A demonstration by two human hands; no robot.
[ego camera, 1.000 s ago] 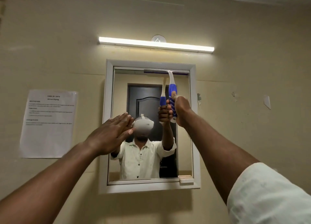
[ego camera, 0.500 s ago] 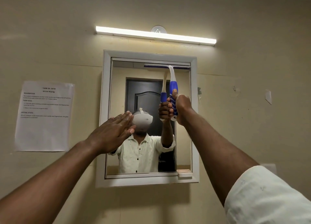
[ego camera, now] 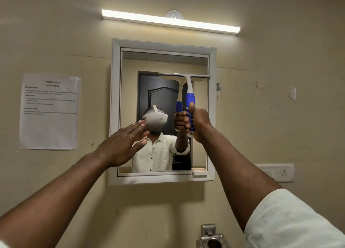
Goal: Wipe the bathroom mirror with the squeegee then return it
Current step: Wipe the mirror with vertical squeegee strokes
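Observation:
A white-framed mirror (ego camera: 116,106) hangs on the beige wall straight ahead. My right hand (ego camera: 198,123) grips the blue-and-white handle of the squeegee (ego camera: 190,96), held upright. Its blade lies flat across the right half of the glass, about a third of the way down from the top. My left hand (ego camera: 122,144) is flat, fingers together, pressed at the lower left of the mirror over the frame's edge. The glass reflects a person in a white shirt and a dark door.
A lit tube light (ego camera: 170,21) runs above the mirror. A printed paper sheet (ego camera: 49,111) is taped to the wall at left. A white switch and socket plate (ego camera: 280,172) sits at right. A metal holder (ego camera: 212,237) juts from the wall below.
The squeegee blade has come down from the top edge of the mirror to about a third of the way down. My left hand stays on the frame.

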